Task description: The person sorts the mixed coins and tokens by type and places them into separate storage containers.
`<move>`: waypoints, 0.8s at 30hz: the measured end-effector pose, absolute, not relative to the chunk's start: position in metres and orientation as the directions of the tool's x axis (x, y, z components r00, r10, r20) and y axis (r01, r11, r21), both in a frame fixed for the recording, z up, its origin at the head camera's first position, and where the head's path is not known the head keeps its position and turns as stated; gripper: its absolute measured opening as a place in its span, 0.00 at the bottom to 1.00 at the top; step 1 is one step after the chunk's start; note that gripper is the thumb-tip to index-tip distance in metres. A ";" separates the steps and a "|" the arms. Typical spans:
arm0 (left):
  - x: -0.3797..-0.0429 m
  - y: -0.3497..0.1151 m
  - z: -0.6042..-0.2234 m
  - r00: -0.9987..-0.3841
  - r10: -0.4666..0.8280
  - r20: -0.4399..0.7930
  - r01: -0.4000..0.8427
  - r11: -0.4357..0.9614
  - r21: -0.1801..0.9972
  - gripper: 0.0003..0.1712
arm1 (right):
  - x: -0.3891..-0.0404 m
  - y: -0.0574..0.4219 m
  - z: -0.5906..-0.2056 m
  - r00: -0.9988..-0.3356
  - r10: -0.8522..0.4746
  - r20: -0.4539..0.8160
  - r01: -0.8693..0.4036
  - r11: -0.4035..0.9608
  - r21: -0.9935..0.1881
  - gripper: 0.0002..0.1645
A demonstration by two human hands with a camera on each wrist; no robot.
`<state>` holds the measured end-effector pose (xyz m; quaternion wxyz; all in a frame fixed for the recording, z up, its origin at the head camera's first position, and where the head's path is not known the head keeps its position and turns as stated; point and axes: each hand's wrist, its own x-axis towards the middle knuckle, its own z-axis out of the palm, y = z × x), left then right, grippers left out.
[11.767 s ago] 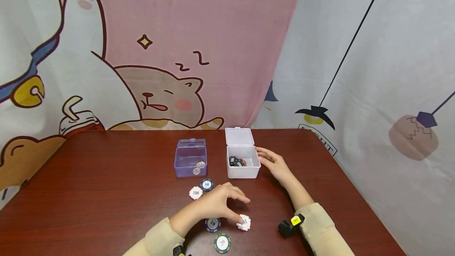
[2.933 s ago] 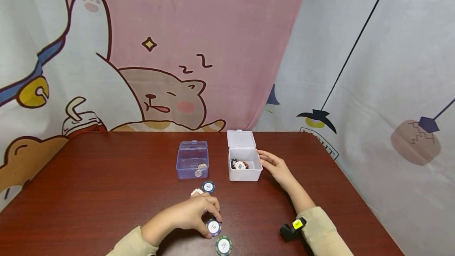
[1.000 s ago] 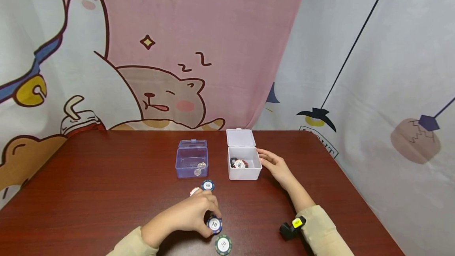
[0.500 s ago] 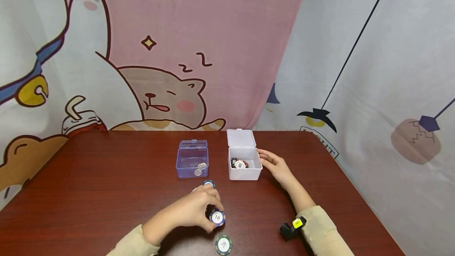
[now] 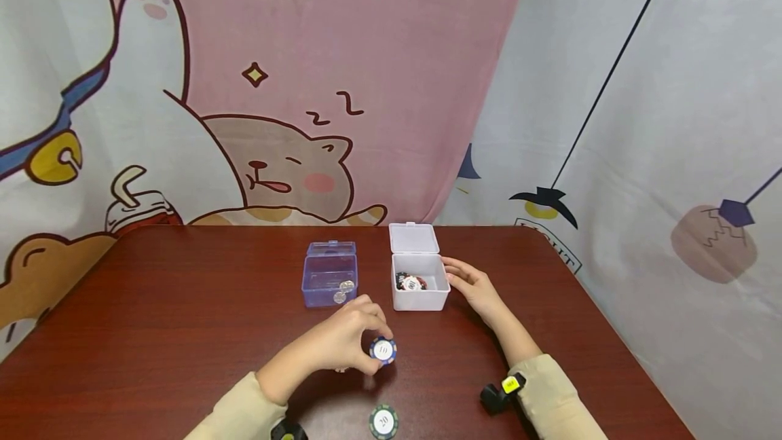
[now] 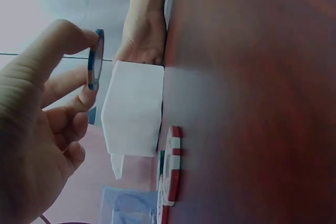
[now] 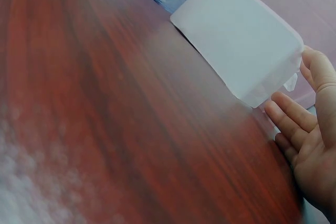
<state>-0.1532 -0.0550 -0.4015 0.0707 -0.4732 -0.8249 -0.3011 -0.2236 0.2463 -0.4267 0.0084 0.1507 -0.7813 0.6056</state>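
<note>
My left hand (image 5: pixel 339 335) pinches a blue poker chip (image 5: pixel 383 350) marked 10 by its edge, thumb on one side and index finger on the other. In the left wrist view the chip (image 6: pixel 95 61) is up off the table, seen nearly edge-on. My right hand (image 5: pixel 476 289) lies with fingers extended at the right side of a white lidded box (image 5: pixel 421 300); its fingertips are at the box wall in the right wrist view. Inside that box lie several chips, a white 100 chip (image 5: pixel 413 283) on top. A green 20 chip (image 5: pixel 383 422) lies flat near the front.
Left of the white box stands a blue translucent box (image 5: pixel 318 296), lid raised, with silver coins (image 5: pixel 346 286) inside. Behind my left hand, red-and-white chips (image 6: pixel 173 166) sit on the brown table (image 5: pixel 153 331), mostly hidden in the head view. A printed curtain (image 5: pixel 397 87) hangs behind the table.
The white 100 chip my left hand touched earlier now lies in the white box. Since then my left hand has picked up the blue 10 chip and carried it forward and right. My right hand stays put.
</note>
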 end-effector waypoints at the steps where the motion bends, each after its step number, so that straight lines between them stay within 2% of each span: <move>1: -0.155 -0.054 -0.401 -0.537 0.737 0.412 0.828 0.367 0.424 0.20 | -0.224 0.246 -0.427 -0.955 -0.225 0.195 -0.245 0.217 -0.945 0.25; 4: -0.160 -0.050 -0.398 -0.535 0.728 0.429 0.832 0.367 0.416 0.20 | -0.224 0.245 -0.426 -0.954 -0.225 0.198 -0.246 0.214 -0.945 0.25; 9: -0.170 -0.045 -0.390 -0.572 0.698 0.431 0.810 0.397 0.431 0.20 | -0.223 0.244 -0.426 -0.954 -0.227 0.197 -0.245 0.204 -0.948 0.25; 16: -0.188 -0.036 -0.378 -0.574 0.671 0.469 0.814 0.405 0.416 0.20 | -0.222 0.245 -0.425 -0.956 -0.224 0.190 -0.237 0.205 -0.950 0.25; 24: -0.209 -0.025 -0.369 -0.623 0.639 0.451 0.779 0.459 0.426 0.21 | -0.224 0.246 -0.426 -0.956 -0.221 0.195 -0.244 0.226 -0.943 0.25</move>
